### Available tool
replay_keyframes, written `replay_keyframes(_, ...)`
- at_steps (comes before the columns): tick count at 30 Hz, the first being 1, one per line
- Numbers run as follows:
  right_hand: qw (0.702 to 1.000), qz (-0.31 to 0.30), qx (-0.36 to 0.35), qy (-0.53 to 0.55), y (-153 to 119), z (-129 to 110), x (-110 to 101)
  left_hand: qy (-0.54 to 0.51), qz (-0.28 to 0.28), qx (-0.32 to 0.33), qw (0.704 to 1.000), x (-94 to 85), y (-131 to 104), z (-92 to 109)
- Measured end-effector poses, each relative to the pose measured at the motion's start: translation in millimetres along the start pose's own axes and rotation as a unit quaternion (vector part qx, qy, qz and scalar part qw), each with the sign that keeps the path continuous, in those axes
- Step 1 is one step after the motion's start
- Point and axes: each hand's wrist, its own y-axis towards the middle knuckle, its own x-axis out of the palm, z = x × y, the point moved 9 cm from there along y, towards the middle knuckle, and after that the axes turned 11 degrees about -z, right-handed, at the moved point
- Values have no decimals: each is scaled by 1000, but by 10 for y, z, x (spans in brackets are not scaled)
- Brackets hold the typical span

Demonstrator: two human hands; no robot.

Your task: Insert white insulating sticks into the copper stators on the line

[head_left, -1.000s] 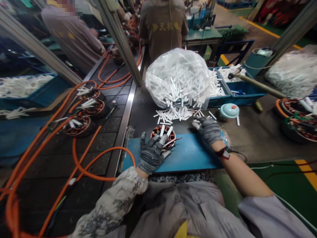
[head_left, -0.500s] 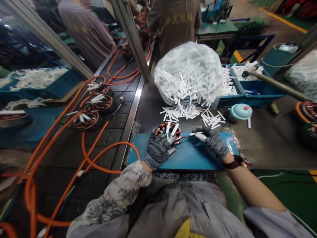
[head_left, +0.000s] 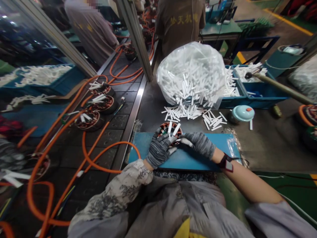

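A motor stator (head_left: 163, 127) with copper windings sits at the back edge of a blue mat (head_left: 218, 145). White sleeves (head_left: 176, 129) stick up out of it. My left hand (head_left: 160, 148), in a grey glove, wraps round the near left side of the stator, its thumb reaching over the rim. My right hand (head_left: 196, 142), gloved too, is pinched at the stator's right edge, around a white sleeve on a wire lead, mostly hidden by the fingers. Just behind, loose white sleeves (head_left: 187, 111) lie scattered on the bench.
Behind stands a clear bag (head_left: 190, 72) full of white sleeves, beside blue bins (head_left: 262, 99). A light-blue lidded container (head_left: 243, 114) is on the right. To the left, a conveyor (head_left: 119, 135) carries more stators (head_left: 88, 120) and orange cables (head_left: 109, 143). A co-worker's gloved hand (head_left: 11, 153) is at far left.
My right hand has moved left along the wire lead to the stator's edge. My left hand stays on the stator. At far left, a co-worker's hand and another stator have come into view.
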Motion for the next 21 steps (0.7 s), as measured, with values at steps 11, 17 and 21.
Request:
replay_keyframes(11, 911, 243, 153, 296, -712, 614, -164, 26, -195, -18, 980, 216, 162, 46)
replay_keyframes(17, 921, 249, 216, 208, -966, 978, 281, -74, -135, -132, 979, 134, 307, -73)
replay_keyframes(21, 921, 256, 212, 203, -974, 1028, 294, -211, -70, -218, 950, -222, 167, -457)
